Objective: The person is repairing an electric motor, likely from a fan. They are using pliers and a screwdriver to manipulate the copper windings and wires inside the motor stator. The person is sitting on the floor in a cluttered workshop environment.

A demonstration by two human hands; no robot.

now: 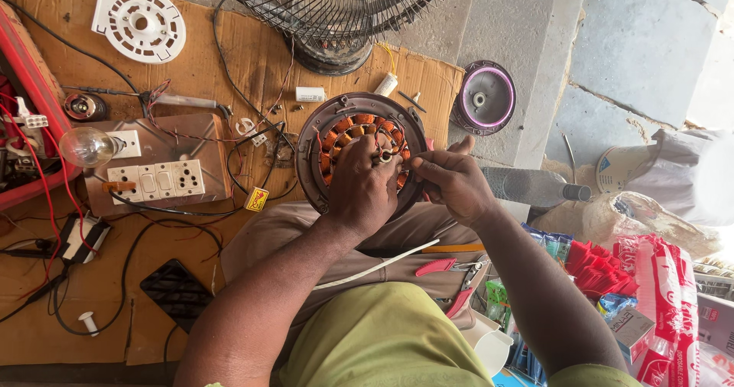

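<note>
While the left hand (359, 184) grips the motor stator (359, 154), the right hand (451, 181) pinches its wires (386, 156).

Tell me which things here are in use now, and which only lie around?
In use: left hand and right hand on the fan motor with copper windings.

Lying around: light bulb, switch board, white round cover, red-handled pliers, fan cage.

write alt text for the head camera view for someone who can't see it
Seen from above, a seated person's left hand and right hand work on the copper windings of a round fan motor stator resting on their knees. A switchboard with a bulb, loose wires and a fan guard lie on cardboard; red-handled pliers sit on the lap.
</note>
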